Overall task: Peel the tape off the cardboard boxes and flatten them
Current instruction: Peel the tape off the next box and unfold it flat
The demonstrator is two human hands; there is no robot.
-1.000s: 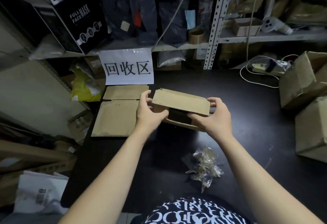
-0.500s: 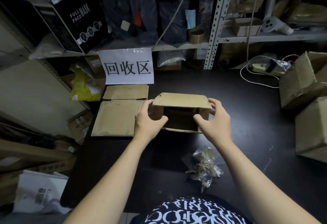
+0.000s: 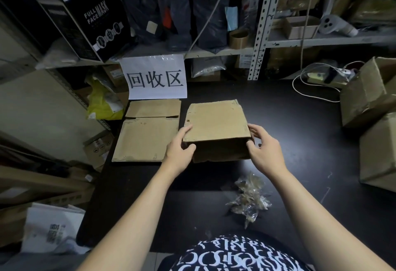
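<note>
- Cardboard boxes (image 3: pixel 368 93) not yet flattened stand at the right edge of the black tabletop (image 3: pixel 300 125), well apart from both hands. The far one is open at the top.
- Small cardboard box (image 3: pixel 216 120) is near the middle of the tabletop, held at its two near corners. I cannot tell whether its base touches the surface. It looks light and thin-walled, stiff across each panel but likely to fold along the creases. Gripping the corners and pressing the top panel down should collapse it.
- Flattened cardboard (image 3: pixel 145 140) lies just beside it, toward the far-left corner.
- Left hand (image 3: pixel 179 153) curls round the near-left corner, thumb on the front wall. Right hand (image 3: pixel 264 153) curls round the near-right corner.
- Crumpled tape wad (image 3: pixel 249 200) lies near the front edge and is probably still sticky.
</note>
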